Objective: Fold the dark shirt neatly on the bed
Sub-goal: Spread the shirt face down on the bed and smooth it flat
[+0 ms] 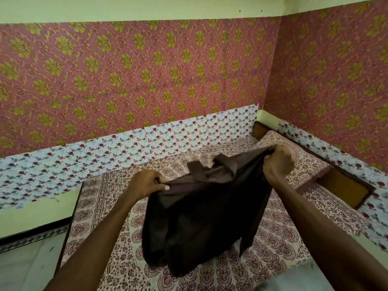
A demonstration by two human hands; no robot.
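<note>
- pink wallpaper (147, 70) with green-gold floral medallions covers both walls.
- a pale blue band (126, 143) with small red flowers runs beneath it.
- the bed (277, 244) carries a maroon paisley sheet, a matching pillow (310, 169) in its far corner.
- pale floor (27, 267) at lower left.

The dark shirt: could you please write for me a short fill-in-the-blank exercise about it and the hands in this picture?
1. The number of hands gripping the dark shirt is ____.
2. In the picture, the right hand is ____ than the left hand.
3. The shirt hangs bunched over the bed, so it is not yet ____.
Missing words: two; higher; folded.
</note>
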